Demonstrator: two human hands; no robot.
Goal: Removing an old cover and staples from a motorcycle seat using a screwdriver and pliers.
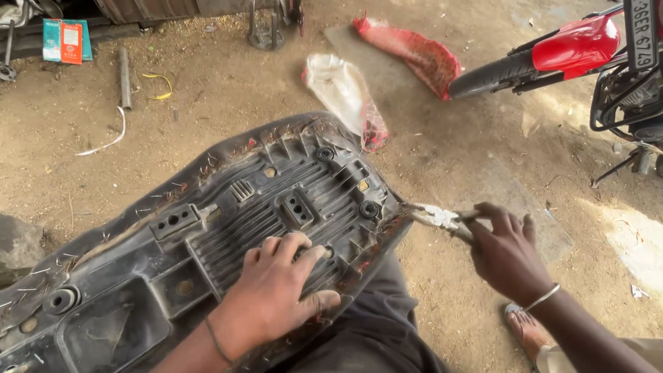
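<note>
An upturned black motorcycle seat base (207, 235) lies across my lap, its ribbed plastic underside up and bent metal staples along its edge. My left hand (276, 290) presses flat on the ribbed middle, fingers spread. My right hand (507, 252) grips a pair of pliers (438, 217), whose jaws touch the seat's right edge near the staples.
Bare dirt ground lies all around. A red sack (414, 52) and a white-and-red bag (345, 93) lie beyond the seat. A red motorcycle's rear wheel and fender (552, 52) stand at top right. A metal rod (125, 77), wires and a small box (65, 40) lie at top left.
</note>
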